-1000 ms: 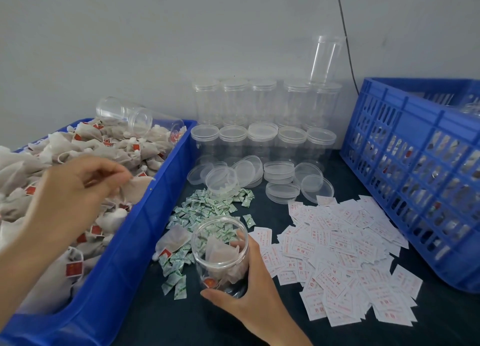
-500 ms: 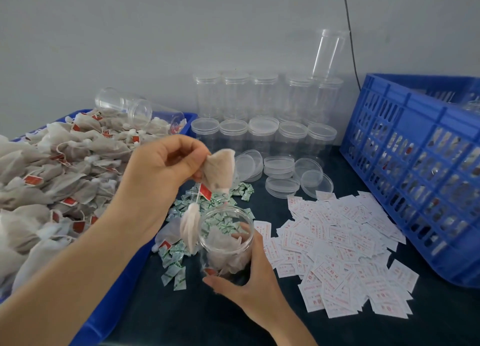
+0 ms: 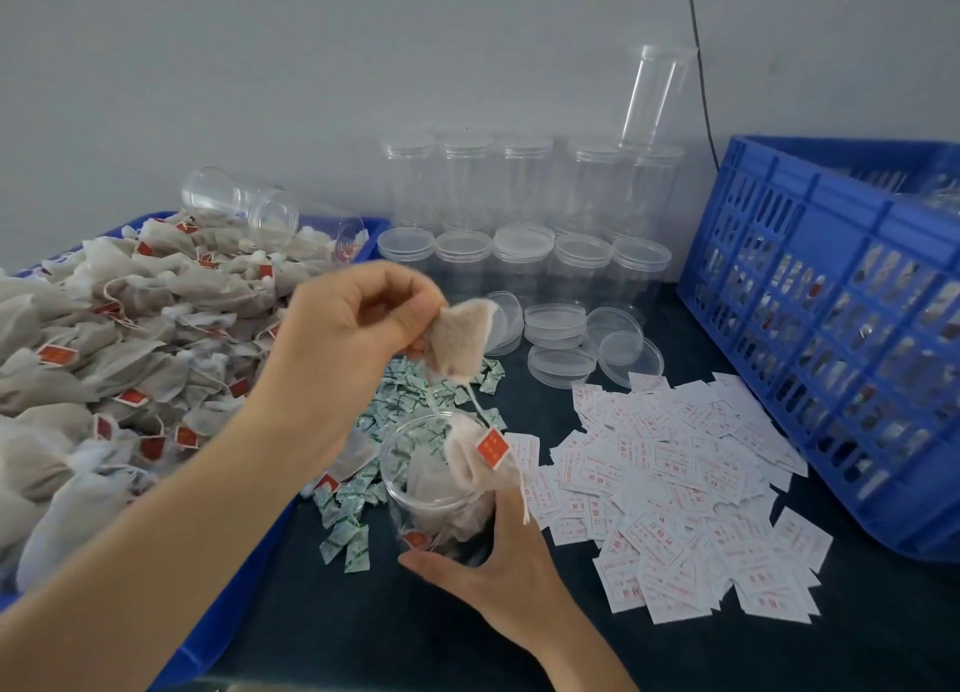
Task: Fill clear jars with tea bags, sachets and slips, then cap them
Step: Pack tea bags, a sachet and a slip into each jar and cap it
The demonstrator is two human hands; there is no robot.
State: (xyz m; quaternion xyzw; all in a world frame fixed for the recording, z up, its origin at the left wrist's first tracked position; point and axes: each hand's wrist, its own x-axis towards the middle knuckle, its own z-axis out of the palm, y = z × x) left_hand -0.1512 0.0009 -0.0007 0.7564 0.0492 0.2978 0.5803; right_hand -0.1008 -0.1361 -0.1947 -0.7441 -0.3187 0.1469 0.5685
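Your left hand is above the jar and pinches one tea bag between thumb and fingertips. From this bag a thin white thread goes down to a red tag. The tag lies on a second bag, which hangs over the jar's rim on the right side. Your right hand grips the lower part of the jar, with the fingers curled around it. The jar stands on the dark worktop and has soft beige bags inside.

Just behind the jar and to its left lies a heap of small green-and-white sachets. To its right is a wide spread of white paper slips with red print. The blue tray on your left is piled with crumpled mesh bags with red tags, and a clear jar lies on its side on top of them. Flat round lids lie loose near the wall, in front of two rows of capped empty jars of clear plastic. A blue slotted crate stands on the right.
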